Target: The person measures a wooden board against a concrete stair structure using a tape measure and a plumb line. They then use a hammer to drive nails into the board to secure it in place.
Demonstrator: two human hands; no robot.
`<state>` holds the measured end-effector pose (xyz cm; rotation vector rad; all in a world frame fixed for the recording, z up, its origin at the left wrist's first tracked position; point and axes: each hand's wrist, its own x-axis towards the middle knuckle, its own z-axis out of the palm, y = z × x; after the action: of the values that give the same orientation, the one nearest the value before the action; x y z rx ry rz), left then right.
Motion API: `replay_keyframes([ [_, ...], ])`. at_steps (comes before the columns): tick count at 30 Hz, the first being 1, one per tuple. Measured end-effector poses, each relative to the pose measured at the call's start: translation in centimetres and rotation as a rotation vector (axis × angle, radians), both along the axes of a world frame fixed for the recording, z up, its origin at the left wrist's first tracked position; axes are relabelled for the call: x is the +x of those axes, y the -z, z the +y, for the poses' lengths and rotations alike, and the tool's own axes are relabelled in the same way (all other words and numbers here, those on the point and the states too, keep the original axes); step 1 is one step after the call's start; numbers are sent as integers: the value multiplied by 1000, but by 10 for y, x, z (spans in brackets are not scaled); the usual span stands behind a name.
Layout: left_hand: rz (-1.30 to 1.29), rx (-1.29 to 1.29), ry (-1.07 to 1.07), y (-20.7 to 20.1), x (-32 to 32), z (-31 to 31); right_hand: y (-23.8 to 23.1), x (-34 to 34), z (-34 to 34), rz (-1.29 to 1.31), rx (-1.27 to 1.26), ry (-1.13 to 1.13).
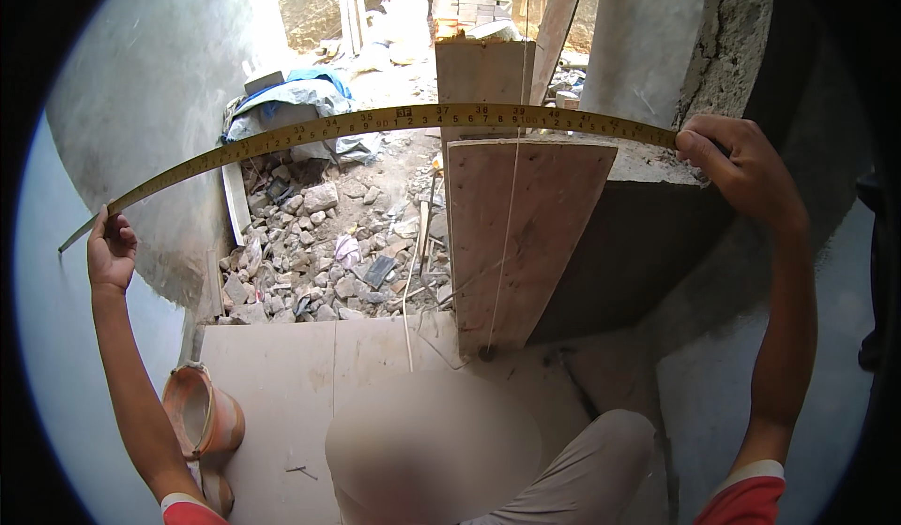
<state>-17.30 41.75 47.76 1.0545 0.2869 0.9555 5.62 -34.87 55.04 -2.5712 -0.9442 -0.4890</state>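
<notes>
A yellow tape measure blade stretches across the view in an upward arc, between my raised hands. My left hand pinches it close to its left end, in front of the grey wall, and a short length sticks out beyond the fingers. My right hand is closed on the other end, beside the rough concrete edge; no tape case shows. Behind the blade's middle stands a tilted wooden board. A thin white string hangs down in front of it to a small dark weight near the board's foot.
An orange, mortar-stained bucket stands at lower left on the plywood floor, near some loose nails. Beyond the floor's edge lies broken rubble. A dark long tool lies right of the board. Stacked bricks rise at the back.
</notes>
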Motion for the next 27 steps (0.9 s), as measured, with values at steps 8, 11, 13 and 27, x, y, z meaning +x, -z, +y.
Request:
replay_keyframes([
  [8,-29,8,79,10,-8,-28,35,-36,-38,357,-55,-54],
  [11,-17,-28,76,17,3,-37,50,-46,-47,475,-21,-73],
  [13,5,-43,114,20,10,-39,56,-49,-53,506,-32,-54],
  [27,16,-19,50,18,1,-19,68,-41,-48,490,31,-127],
])
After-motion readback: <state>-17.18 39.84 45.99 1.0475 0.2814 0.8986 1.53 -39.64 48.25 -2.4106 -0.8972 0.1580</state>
